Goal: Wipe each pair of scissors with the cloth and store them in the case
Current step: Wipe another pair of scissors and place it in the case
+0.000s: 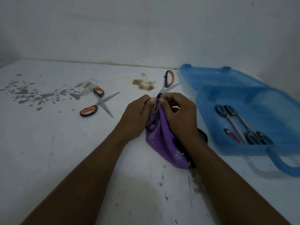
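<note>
Both hands meet at the table's middle around orange-and-black scissors (168,78), which are spread open. One handle sticks up beyond the fingers and one blade points right toward the case. My left hand (136,117) grips the scissors from the left, hiding the second handle. My right hand (178,114) pinches the purple cloth (162,140) against the lower blade near the pivot. The cloth hangs down to the table between my wrists. The blue case (211,95) lies open at the right with several scissors (240,124) inside.
Another orange-handled pair (99,103) lies open on the table to the left. A dark loop (203,135) shows under my right wrist. The white table (65,151) has grey and brown stains. A wall runs along the back edge.
</note>
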